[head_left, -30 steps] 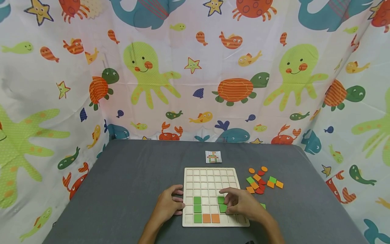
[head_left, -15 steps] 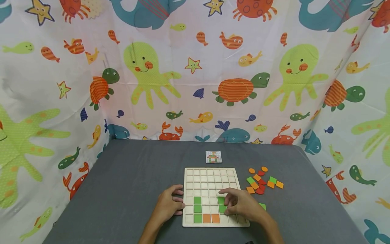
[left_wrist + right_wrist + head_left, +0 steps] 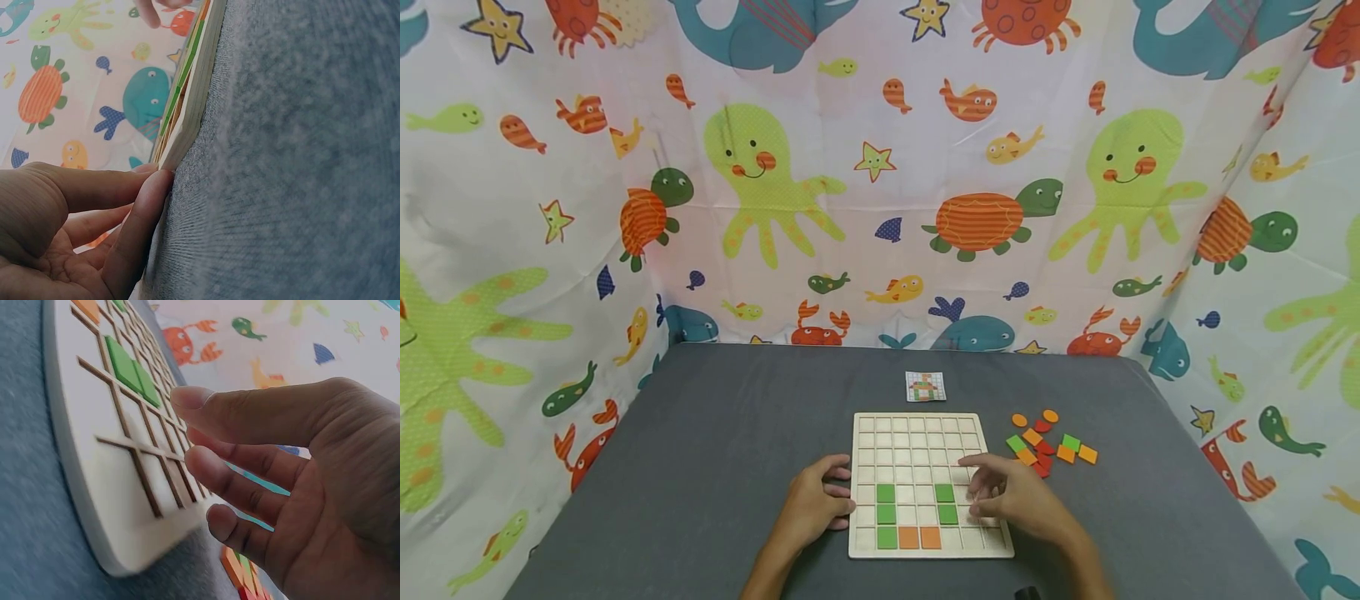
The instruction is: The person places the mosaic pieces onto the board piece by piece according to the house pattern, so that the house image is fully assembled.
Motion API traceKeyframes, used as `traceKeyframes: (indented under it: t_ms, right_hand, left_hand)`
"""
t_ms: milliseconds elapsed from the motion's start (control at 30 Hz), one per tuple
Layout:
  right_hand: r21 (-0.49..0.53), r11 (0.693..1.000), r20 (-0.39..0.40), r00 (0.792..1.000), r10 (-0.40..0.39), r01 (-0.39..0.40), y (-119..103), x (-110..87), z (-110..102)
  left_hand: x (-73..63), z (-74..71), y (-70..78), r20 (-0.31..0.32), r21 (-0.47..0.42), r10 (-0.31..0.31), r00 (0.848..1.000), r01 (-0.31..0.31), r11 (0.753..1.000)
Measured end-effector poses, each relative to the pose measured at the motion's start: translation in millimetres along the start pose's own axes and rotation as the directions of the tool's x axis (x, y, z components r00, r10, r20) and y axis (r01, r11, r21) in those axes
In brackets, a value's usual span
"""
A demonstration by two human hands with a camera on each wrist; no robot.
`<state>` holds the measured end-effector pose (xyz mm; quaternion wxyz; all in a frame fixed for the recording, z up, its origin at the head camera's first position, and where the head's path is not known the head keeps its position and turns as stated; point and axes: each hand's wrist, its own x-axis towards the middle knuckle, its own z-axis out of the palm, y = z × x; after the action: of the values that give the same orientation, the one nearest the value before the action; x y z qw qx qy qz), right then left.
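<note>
A light wooden grid board [image 3: 914,432] lies on the grey table. Green square tiles [image 3: 886,493] fill three cells of a left column, with two orange tiles [image 3: 919,537] beside the lowest one. Another two green tiles [image 3: 946,504] stand one above the other at the right. My left hand [image 3: 811,504] grips the board's left edge, thumb and a finger meeting at it in the left wrist view. Over the board's right-hand cells hovers my right hand [image 3: 1018,500]. Its fingers [image 3: 209,469] are loosely bent with nothing between them.
Loose orange, red and green pieces [image 3: 1066,452] lie right of the board, some partly behind my right hand. A small card [image 3: 925,387] with a coloured grid pattern lies beyond the board. A sea-animal curtain [image 3: 880,250] surrounds the table. A dark object [image 3: 1027,593] shows at the bottom edge.
My right hand has drawn back to the right from the two right-hand green tiles, which now show whole. A green piece beside its wrist is now hidden. The left hand stays put.
</note>
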<state>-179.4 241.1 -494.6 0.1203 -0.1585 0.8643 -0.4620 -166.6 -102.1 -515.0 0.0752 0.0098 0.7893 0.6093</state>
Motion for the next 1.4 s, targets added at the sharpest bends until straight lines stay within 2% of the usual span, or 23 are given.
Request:
traceKeyframes:
  t_ms: [267, 533, 733, 1000, 1400]
  right_hand:
    - [0.024, 0.999, -0.061, 0.998, 0.035, -0.033, 10, -8.0, -17]
    - [0.094, 0.989, -0.105, 0.987, 0.122, -0.113, 21, -21.1, -34]
    - [0.086, 0.989, -0.109, 0.986, 0.129, -0.12, 33, -26.6, -46]
    - [0.047, 0.981, -0.141, 0.971, 0.192, -0.187, 38, -32.9, -54]
    - [0.006, 0.991, -0.089, 0.987, 0.136, -0.137, 48, -38.9, -62]
  left_hand:
    - [0.1, 0.4, -0.1, -0.004, 0.001, 0.0, 1.0, 0.0, 1.0]
    - [0.9, 1.1, -1.4, -0.004, 0.004, -0.003, 1.0, 0.003, 1.0]
    - [1.2, 1.5, -2.2, -0.009, 0.01, -0.003, 1.0, 0.003, 1.0]
    - [0.3, 1.3, -0.1, -0.009, 0.002, 0.0, 1.0, 0.0, 1.0]
    - [0.4, 1.2, -0.4, -0.007, -0.003, 0.002, 1.0, -0.002, 1.0]
